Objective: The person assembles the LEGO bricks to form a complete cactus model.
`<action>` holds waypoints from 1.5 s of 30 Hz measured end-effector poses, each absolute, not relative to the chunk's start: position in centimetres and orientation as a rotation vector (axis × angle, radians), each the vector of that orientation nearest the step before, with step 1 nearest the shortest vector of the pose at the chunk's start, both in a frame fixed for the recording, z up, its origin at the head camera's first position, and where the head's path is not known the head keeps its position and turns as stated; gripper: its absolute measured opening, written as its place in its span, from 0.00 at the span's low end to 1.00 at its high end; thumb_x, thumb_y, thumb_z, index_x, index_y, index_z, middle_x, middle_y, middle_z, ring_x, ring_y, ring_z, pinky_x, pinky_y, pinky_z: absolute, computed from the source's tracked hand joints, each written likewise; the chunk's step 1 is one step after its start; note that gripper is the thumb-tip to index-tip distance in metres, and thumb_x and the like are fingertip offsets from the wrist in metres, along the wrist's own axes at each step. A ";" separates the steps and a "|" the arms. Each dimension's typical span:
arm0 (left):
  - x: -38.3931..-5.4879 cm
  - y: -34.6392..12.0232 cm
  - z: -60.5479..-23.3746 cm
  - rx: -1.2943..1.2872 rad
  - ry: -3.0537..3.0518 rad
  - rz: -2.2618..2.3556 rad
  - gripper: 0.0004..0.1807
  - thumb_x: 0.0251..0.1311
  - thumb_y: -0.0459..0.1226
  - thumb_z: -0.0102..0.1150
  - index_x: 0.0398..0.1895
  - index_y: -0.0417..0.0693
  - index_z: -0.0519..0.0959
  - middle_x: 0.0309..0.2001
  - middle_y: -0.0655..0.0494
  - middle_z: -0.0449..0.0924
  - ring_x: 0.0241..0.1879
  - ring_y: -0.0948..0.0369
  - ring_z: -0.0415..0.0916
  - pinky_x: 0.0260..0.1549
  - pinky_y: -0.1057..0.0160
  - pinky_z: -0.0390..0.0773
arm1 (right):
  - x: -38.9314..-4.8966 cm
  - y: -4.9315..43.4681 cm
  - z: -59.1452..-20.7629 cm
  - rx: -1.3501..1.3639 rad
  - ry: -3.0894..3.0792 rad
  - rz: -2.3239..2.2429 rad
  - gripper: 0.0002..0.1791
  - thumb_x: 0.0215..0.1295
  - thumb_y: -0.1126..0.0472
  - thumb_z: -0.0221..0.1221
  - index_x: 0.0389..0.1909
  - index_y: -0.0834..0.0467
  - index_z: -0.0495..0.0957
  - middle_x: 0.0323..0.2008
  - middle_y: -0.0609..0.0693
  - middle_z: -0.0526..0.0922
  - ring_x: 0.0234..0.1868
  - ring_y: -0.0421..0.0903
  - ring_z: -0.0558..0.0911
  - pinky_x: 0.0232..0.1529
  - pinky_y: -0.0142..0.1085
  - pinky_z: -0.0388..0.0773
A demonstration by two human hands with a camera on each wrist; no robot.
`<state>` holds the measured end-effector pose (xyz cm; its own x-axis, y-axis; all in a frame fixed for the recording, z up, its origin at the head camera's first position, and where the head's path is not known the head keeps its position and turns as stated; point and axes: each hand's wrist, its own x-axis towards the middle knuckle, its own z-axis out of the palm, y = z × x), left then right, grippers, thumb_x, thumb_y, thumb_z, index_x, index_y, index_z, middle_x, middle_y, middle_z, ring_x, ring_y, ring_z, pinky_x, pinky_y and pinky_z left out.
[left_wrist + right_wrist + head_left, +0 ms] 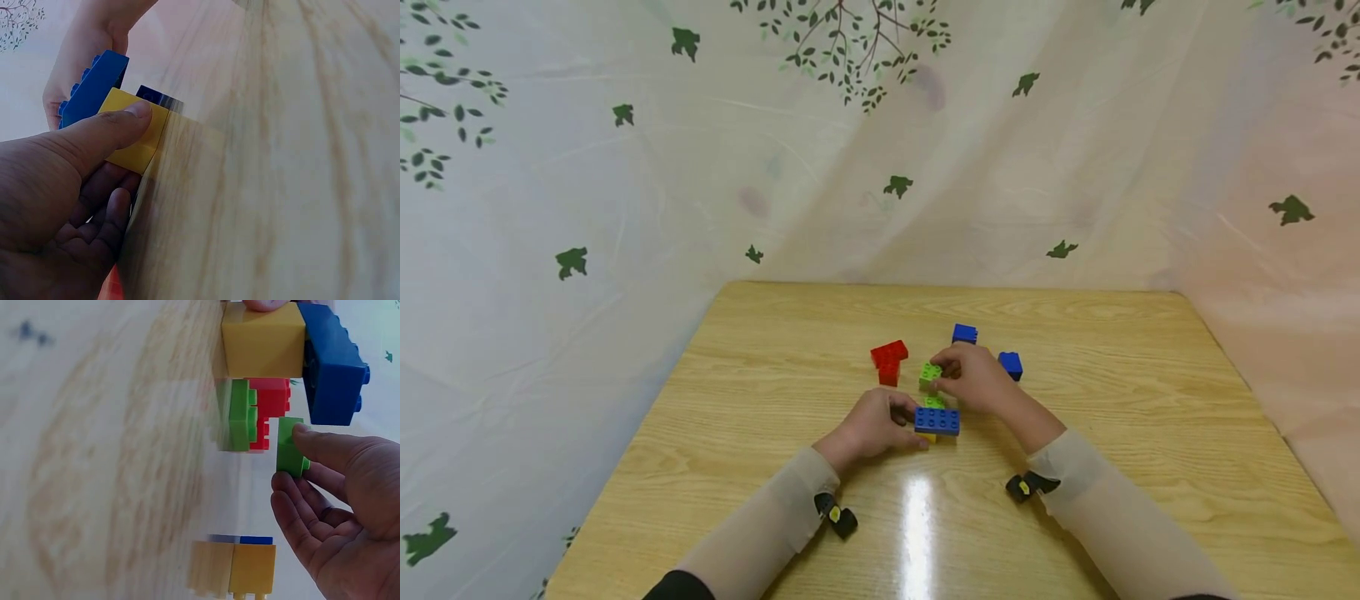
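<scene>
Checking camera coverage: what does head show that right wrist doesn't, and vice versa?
Only head: sleeves, wrist cameras, table's far edge.
Only right wrist: second yellow brick, near the bottom edge.
Both: right hand pinching a green brick, another green brick, blue brick atop a yellow brick, red bricks, left hand (just a fingertip in right wrist).

Pale beige sleeves [756, 521] are worn with small black wrist cameras [846, 524] marked yellow.

glare streaks the table [790, 367]; wrist views look dimmer.
</scene>
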<state>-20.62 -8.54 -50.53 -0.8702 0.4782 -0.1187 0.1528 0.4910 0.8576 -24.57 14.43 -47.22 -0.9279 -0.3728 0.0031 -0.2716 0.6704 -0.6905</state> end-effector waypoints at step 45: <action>-20.7 -8.6 -50.7 0.602 2.445 1.283 0.14 0.49 0.43 0.85 0.37 0.59 0.88 0.37 0.68 0.85 0.38 0.64 0.80 0.42 0.64 0.81 | -19.4 15.0 -45.3 -0.831 2.634 -1.260 0.18 0.64 0.58 0.74 0.54 0.52 0.87 0.44 0.41 0.82 0.44 0.42 0.84 0.52 0.45 0.83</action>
<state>-20.73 -8.60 -50.68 -0.8622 0.5003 -0.0798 0.2186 0.5094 0.8323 -19.36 14.98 -45.28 -0.8450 -0.5174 0.1348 -0.4298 0.5072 -0.7470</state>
